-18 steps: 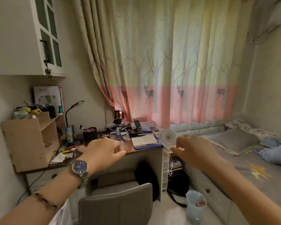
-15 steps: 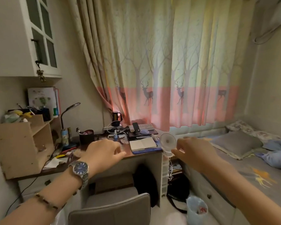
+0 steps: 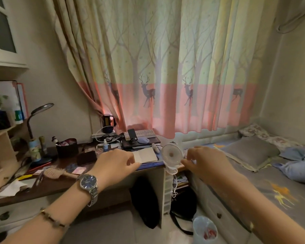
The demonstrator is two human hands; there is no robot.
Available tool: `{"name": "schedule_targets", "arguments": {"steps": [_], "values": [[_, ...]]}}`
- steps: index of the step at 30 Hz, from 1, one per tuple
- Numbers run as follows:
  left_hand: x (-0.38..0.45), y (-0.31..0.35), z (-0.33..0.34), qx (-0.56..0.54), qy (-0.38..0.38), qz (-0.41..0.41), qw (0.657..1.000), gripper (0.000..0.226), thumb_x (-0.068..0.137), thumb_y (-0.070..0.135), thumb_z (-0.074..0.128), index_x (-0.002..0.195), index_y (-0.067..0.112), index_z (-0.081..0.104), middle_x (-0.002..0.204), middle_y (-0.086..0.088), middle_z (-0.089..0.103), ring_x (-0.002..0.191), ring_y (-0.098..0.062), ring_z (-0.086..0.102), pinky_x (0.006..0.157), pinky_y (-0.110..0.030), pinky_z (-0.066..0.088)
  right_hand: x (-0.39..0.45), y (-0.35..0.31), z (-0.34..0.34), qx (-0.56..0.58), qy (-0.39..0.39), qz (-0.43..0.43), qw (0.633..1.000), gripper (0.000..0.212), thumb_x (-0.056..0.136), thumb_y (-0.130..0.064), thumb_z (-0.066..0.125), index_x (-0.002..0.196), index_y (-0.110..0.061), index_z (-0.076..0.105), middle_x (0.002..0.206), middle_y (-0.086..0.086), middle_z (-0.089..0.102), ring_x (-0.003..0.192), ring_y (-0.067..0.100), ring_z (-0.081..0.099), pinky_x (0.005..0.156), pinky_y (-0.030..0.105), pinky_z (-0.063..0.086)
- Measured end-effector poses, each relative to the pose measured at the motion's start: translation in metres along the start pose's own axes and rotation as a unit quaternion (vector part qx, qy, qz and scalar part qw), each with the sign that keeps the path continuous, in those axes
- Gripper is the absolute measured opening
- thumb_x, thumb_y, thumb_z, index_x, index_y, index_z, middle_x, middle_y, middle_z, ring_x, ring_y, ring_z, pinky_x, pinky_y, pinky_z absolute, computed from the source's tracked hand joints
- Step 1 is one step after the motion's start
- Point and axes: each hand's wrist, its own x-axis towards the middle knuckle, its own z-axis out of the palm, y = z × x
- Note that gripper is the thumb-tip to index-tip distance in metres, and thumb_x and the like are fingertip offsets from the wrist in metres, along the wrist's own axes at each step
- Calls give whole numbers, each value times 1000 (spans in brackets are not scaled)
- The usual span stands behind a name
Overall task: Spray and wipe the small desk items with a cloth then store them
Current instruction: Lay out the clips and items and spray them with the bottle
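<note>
Nearest the camera: a grey upholstered chair back (image 3: 102, 228) is sitting at the bottom edge, a pale blue plastic waste bin (image 3: 205, 229) standing on the floor to its right.
Left hand: the left hand (image 3: 115, 166), a blue-faced steel wristwatch (image 3: 88, 182) on its wrist, is reaching out over the dark brown wooden desk (image 3: 48, 186); fingers are curling loosely and holding nothing.
Right hand: the right hand (image 3: 205, 162) is hovering just beside the small white round clip-on fan (image 3: 172, 155); fingers are curling loosely; whether the fingertips are touching the fan, I cannot tell.
Fan: clamping onto the desk's right end, face turned toward the camera.
Desk, near part: a pink-beige hairbrush (image 3: 55, 173) and a white crumpled cloth or paper (image 3: 12, 188) are lying left of the left hand.
Desk, middle: an open cream-paged notebook (image 3: 145, 155) is lying between the two hands; a small clear spray bottle with a blue base (image 3: 105, 146) is standing upright behind the left hand, near a black pen pot (image 3: 67, 147).
Desk, far part: a white keyboard (image 3: 141, 133) is lying below the deer-print curtain (image 3: 148, 67).
Right side: a grey-sheeted bed (image 3: 253, 184) is running alongside.
</note>
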Motion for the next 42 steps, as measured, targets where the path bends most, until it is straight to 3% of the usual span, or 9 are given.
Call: {"name": "schedule_targets", "arguments": {"steps": [10,17,23,30,33,42], "values": [[144,-27,57,-40,-2,-22,999,35,89,59,42,97,32,64,95,12,66,88,-9,60,78,-32,51,127,60,69,-35,-11,-2,999,36,91,-55,44,100,-25,61,106,-5,63,99,19,60,66,28,32],[209,-50,96,-35,-32,-35,998,35,90,58,42,98,32,63,96,13,65,88,-7,59,71,-27,45,191,79,133,-3,-36,-24,999,32,91,-50,45,99,-24,62,106,-1,63,96,22,60,65,28,29],[263,-68,141,-34,-45,-73,996,35,89,59,42,96,33,63,92,14,65,84,-5,58,77,-29,50,256,102,198,28,-52,-68,996,34,92,-50,43,100,-23,62,105,-3,64,96,21,59,66,28,32],[344,-87,176,5,-35,-139,990,35,89,58,42,96,32,64,90,13,66,82,-5,59,75,-29,53,360,136,259,44,-51,-122,990,36,93,-50,44,96,-19,62,95,-2,64,77,17,55,61,27,35],[376,-91,183,16,-22,-168,985,36,89,58,43,94,30,65,87,11,66,80,-7,61,74,-32,54,399,148,278,52,-50,-144,987,35,93,-48,44,95,-18,62,92,-3,63,70,13,47,52,22,28],[434,-99,204,17,-44,-195,980,33,88,59,44,91,32,64,86,13,66,79,-4,60,72,-30,54,453,168,318,80,-85,-166,979,34,94,-47,43,98,-18,61,97,-2,63,77,16,52,64,27,33]]}}
